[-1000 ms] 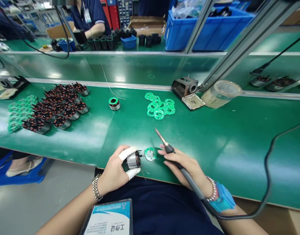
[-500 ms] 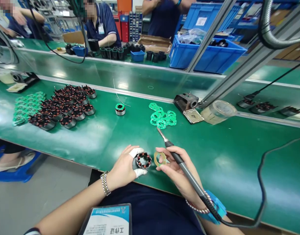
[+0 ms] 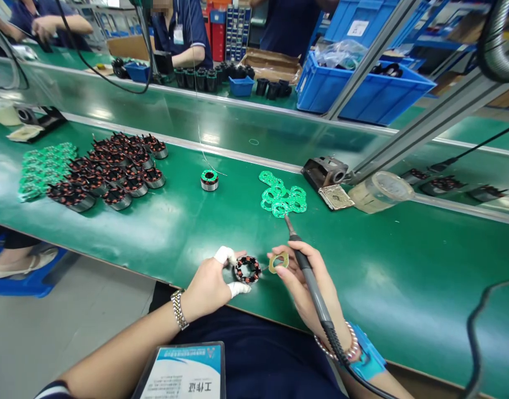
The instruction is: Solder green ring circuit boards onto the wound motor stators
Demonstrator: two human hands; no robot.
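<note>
Between the thumb and fingers of my left hand (image 3: 213,280) is a motor stator (image 3: 237,272) with copper windings, its open face turned up toward me. White covers wrap the thumb and a finger of that hand. My right hand (image 3: 310,282) pinches a thin yellowish ring-shaped board (image 3: 272,262) just right of the stator, a small gap apart. The same hand also carries a soldering iron (image 3: 308,275), its tip pointing away toward a pile of green ring boards (image 3: 283,194). Another stator with a green board on top (image 3: 209,181) stands farther back on the bench.
Many wound stators (image 3: 113,172) crowd the left side beside stacked green boards (image 3: 46,166). A soldering iron stand (image 3: 326,170) with a sponge tray (image 3: 336,197) and a plastic tub (image 3: 381,192) sit back right. The iron's cord (image 3: 473,332) loops at right. Co-workers sit across the bench.
My right hand has moved slightly right and up, and the ring board in it has tilted flatter. The left hand keeps the stator. The whole view has shifted a little.
</note>
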